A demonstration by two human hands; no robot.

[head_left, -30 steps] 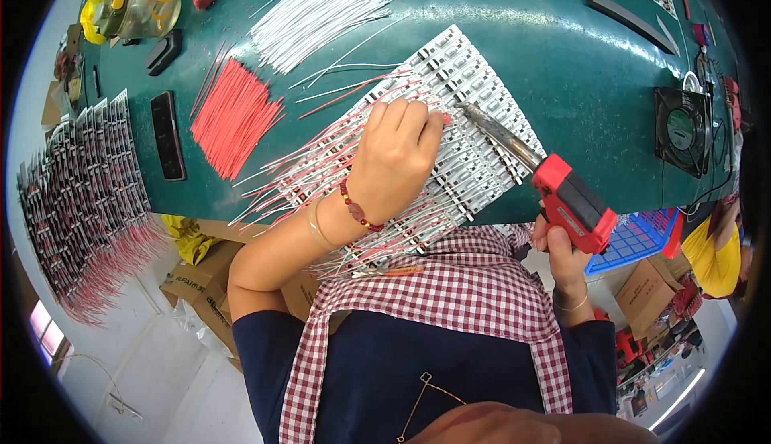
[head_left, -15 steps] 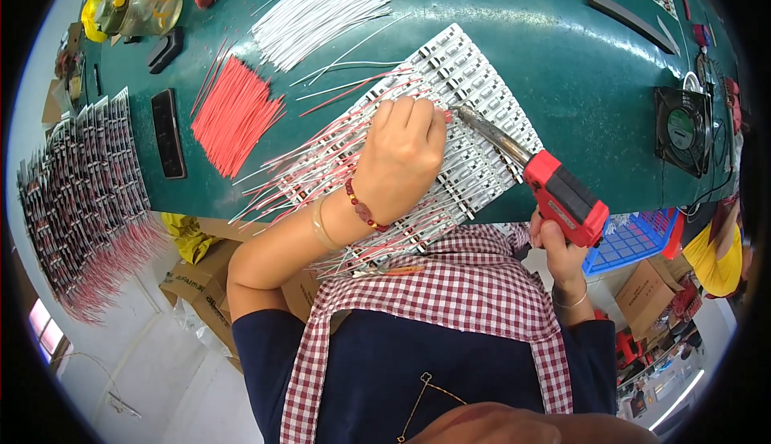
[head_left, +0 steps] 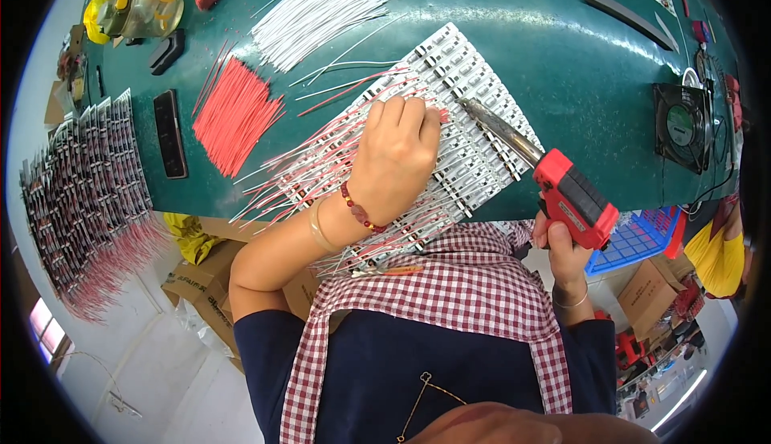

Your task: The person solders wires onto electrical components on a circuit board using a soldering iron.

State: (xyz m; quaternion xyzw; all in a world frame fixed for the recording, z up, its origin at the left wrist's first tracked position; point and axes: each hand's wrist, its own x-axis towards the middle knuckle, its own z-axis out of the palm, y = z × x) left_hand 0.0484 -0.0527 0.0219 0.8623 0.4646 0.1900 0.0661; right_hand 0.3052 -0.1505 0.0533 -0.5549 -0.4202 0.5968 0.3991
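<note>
My left hand is closed over a board panel made of rows of small white parts. Red wire ends stick out from between its thumb and fingers. Lower right, my right hand grips a red and black soldering gun. The gun's metal nozzle slants up and left, its tip just right of the wire ends and apart from them. Red and white wires fan out leftward from the panel's left side. Under my left palm, part of the panel is hidden.
Beyond the panel lie a bundle of white wires and a bundle of red wires. A phone rests at the left, near finished wired panels. At the right stand a black fan and a blue basket.
The soldering gun has drawn back a little to the right, its tip leaving the wire ends. My left hand has shifted slightly left, still pinching the red wires.
</note>
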